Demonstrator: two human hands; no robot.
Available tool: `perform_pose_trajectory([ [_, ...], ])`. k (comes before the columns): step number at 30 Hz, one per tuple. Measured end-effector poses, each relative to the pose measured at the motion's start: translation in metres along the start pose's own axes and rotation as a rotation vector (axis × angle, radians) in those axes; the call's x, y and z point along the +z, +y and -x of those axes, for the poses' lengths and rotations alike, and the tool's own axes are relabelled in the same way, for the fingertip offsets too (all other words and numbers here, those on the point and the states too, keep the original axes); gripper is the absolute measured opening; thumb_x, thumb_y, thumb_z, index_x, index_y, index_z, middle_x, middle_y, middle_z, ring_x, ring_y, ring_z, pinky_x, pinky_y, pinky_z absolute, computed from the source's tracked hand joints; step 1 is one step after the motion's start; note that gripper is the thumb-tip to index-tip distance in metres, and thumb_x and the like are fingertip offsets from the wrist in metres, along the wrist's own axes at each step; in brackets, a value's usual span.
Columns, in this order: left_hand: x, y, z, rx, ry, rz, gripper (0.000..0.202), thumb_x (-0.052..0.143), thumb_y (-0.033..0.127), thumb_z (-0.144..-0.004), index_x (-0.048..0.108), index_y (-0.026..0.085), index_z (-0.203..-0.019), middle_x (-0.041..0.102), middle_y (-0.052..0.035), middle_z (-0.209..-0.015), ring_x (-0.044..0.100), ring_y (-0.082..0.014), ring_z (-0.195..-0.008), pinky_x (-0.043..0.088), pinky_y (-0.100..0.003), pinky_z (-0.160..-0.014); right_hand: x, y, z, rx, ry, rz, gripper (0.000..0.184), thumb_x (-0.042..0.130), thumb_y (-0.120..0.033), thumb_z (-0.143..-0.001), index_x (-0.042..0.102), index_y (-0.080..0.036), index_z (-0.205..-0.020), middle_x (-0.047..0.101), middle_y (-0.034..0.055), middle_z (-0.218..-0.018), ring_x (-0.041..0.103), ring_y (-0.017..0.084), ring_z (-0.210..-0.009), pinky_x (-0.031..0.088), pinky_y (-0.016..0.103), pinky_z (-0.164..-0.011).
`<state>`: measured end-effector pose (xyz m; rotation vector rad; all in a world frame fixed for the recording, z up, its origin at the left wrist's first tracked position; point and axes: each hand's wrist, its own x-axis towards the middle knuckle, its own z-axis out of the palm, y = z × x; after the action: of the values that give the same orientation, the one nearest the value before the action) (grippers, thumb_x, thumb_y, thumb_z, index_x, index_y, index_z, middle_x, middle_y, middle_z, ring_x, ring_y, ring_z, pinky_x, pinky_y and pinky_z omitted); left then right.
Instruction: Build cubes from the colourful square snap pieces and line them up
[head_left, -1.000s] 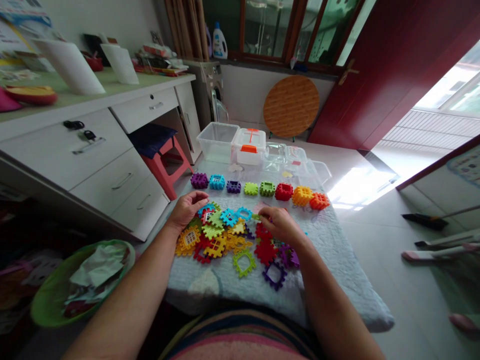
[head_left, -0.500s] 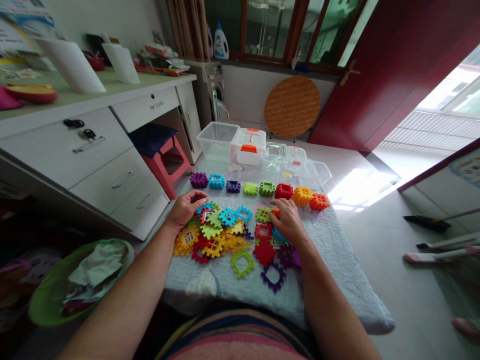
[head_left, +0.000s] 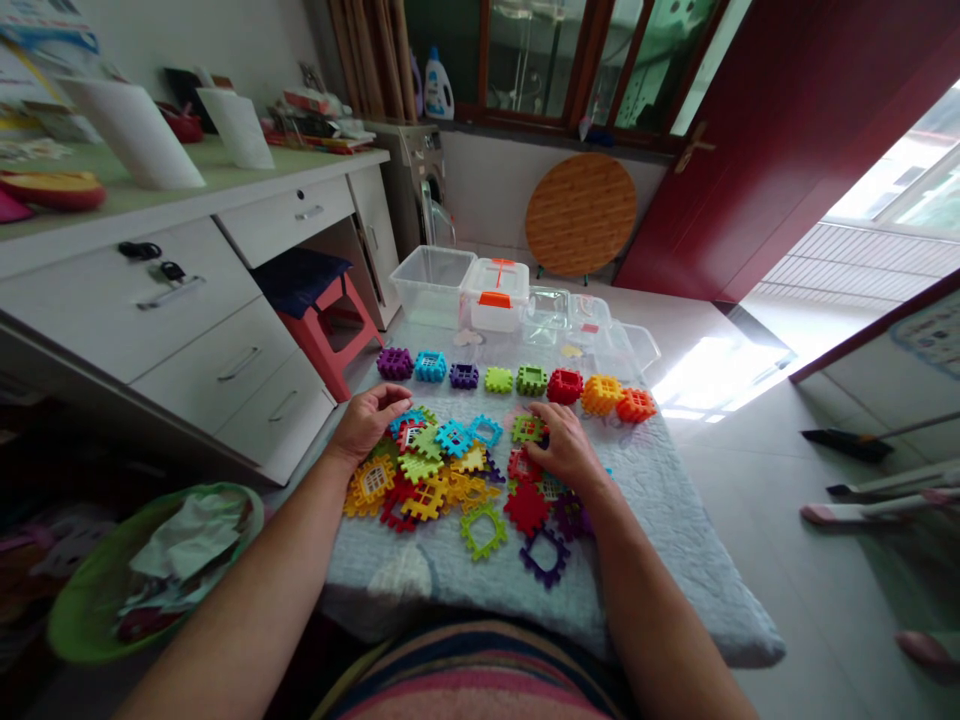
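We have the left hand [head_left: 367,422] open, palm down, fingers lightly curved, at the far-left edge of the tile pile [head_left: 431,470]. Its fingertips sit just beside a blue tile [head_left: 409,421]; we can't tell if they touch it. The right hand [head_left: 566,447] is curved over a green tile [head_left: 528,429], with fingers on top of it, but we can't tell if it's gripped or only touched. A red tile [head_left: 526,507] lies just below the right hand, on our side of it.

The pile spreads between and under both hands, with yellow, red, green and blue tiles overlapping. Nearer us than the hands lie a green frame [head_left: 482,531] and a purple frame [head_left: 544,558], apart from each other. Just past the hands runs a row of eight built cubes [head_left: 517,380], purple at the left end through orange at the right. All of this sits on a pale blue quilt [head_left: 397,590].

Beyond the row are a clear bin [head_left: 430,285] and a white case [head_left: 495,295] with orange latches. Left of the left hand are white drawers [head_left: 195,300] and a red stool [head_left: 322,335], and nearer us a green basin [head_left: 157,570] holds paper. Far ahead, past both hands, stand a washer [head_left: 416,170] and a round board [head_left: 580,215]. A broom [head_left: 847,445] lies on the floor well right of the right hand.
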<state>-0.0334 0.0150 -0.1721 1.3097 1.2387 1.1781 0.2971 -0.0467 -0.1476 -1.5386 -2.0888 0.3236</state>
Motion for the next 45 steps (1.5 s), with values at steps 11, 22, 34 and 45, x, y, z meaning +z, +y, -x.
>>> perform_pose_trajectory([
  [11,-0.001,-0.005,-0.004,0.017,0.025,-0.004,0.036,0.078,0.046,-0.065,0.069,0.017,-0.086,0.069,-0.0025,-0.078,0.064,-0.0186,-0.072,0.050,-0.028,-0.070,-0.041,0.004,-0.042,-0.074,0.088,0.041,0.044,0.060,-0.022,-0.077,0.060,-0.019,-0.121,0.064,0.0118,-0.116,0.056,0.028,-0.107,0.042,0.044,-0.095],
  [22,-0.004,-0.008,-0.005,0.035,0.054,0.029,0.031,0.077,0.041,-0.068,0.069,0.017,-0.086,0.070,-0.0025,-0.078,0.064,-0.0169,-0.073,0.049,-0.026,-0.070,-0.030,0.027,-0.097,0.016,-0.047,0.282,0.041,0.062,-0.023,-0.075,0.063,-0.018,-0.115,0.070,0.0116,-0.109,0.052,0.031,-0.108,0.037,0.042,-0.091],
  [34,-0.002,-0.005,-0.004,0.032,0.064,0.019,0.032,0.077,0.041,-0.067,0.069,0.016,-0.085,0.070,-0.0025,-0.077,0.064,-0.0177,-0.073,0.050,-0.028,-0.071,-0.039,-0.005,-0.067,-0.049,-0.014,0.199,0.044,0.061,-0.021,-0.078,0.060,-0.021,-0.122,0.066,0.0123,-0.117,0.053,0.031,-0.112,0.040,0.049,-0.095],
  [45,-0.002,-0.007,-0.006,0.024,0.068,0.039,0.030,0.076,0.039,-0.067,0.068,0.017,-0.085,0.070,-0.0022,-0.076,0.064,-0.0167,-0.072,0.050,-0.027,-0.071,-0.057,0.003,0.017,0.101,-0.218,0.070,0.014,0.064,-0.028,-0.080,0.062,-0.019,-0.091,0.067,0.0049,-0.087,0.061,0.019,-0.080,0.045,0.031,-0.074],
])
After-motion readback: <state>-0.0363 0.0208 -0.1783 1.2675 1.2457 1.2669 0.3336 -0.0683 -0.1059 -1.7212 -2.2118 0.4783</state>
